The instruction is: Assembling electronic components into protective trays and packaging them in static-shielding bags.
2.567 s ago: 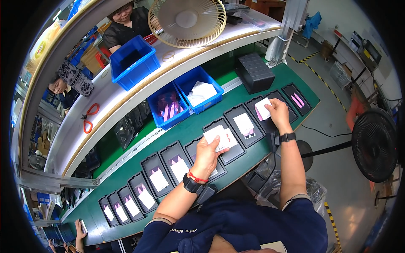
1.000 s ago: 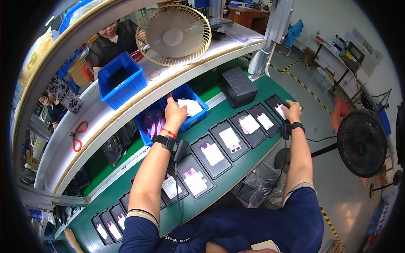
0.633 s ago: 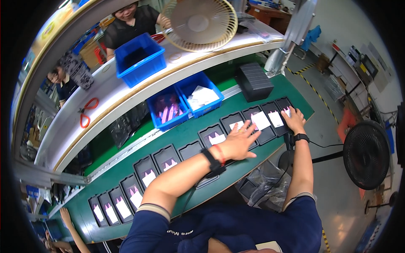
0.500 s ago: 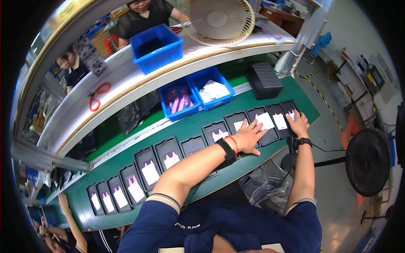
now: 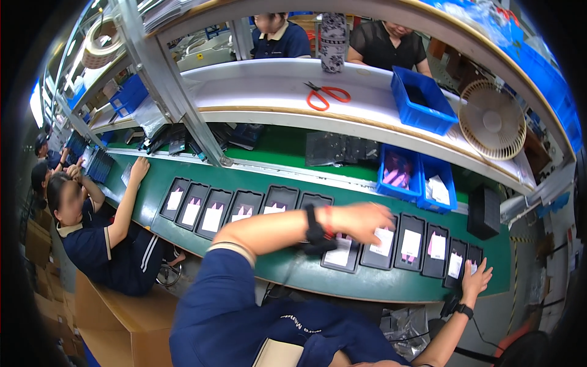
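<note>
Black shallow trays, each with a white card and pink pieces, form a long row on the green bench. My left hand (image 5: 361, 224), blurred by motion, hovers over the row with its fingers apart and nothing visible in them. Beneath its fingers lies a tray with a white card (image 5: 383, 240); its wrist hides part of another tray. At the row's right end my right hand (image 5: 477, 279) is spread open beside the last tray (image 5: 474, 254), fingertips near its card. That tray is partly covered by the hand.
Blue bins with pink pieces (image 5: 398, 171) and white cards (image 5: 436, 191) stand behind the row, near a black block (image 5: 483, 212). Orange-handled scissors (image 5: 327, 96), a blue bin (image 5: 423, 101) and a fan (image 5: 492, 116) occupy the shelf. A co-worker (image 5: 104, 232) sits left by a cardboard box (image 5: 128, 312).
My view has swung left, showing the co-worker and more of the bench. My left hand has lifted off and shifted along the trays; my right hand stays at the last tray.
</note>
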Demonstrator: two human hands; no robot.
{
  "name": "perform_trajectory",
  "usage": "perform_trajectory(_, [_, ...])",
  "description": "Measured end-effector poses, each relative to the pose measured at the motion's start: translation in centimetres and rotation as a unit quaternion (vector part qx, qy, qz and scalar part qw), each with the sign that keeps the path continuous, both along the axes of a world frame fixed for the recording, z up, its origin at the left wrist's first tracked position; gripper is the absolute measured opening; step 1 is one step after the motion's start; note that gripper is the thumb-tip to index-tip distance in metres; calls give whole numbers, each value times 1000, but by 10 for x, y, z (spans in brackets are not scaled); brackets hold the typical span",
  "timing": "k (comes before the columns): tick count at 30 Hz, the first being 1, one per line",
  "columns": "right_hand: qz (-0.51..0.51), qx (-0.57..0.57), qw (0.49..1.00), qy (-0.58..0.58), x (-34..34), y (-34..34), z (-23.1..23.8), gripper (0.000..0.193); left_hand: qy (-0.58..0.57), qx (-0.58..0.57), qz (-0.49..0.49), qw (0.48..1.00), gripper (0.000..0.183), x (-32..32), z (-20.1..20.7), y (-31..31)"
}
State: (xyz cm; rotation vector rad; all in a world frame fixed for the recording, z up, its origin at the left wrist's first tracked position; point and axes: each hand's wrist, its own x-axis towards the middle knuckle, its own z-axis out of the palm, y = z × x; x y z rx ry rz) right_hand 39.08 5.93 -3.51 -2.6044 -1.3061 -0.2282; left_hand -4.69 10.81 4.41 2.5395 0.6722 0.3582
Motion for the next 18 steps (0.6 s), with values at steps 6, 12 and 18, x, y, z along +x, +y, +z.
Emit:
perform_trajectory(6, [506,154,843,103,-182,23,115,39,242,-21,348,906,87,-145,-30,101])
perform_trajectory(12, [668,-14,741,74,-317,83,120,35,225,-1,376,899,80,-151,-48,127])
perform_trajectory(18, [604,-185,775,-19,-411,162,101,39,186,51,332,923,56,-170,-33,117])
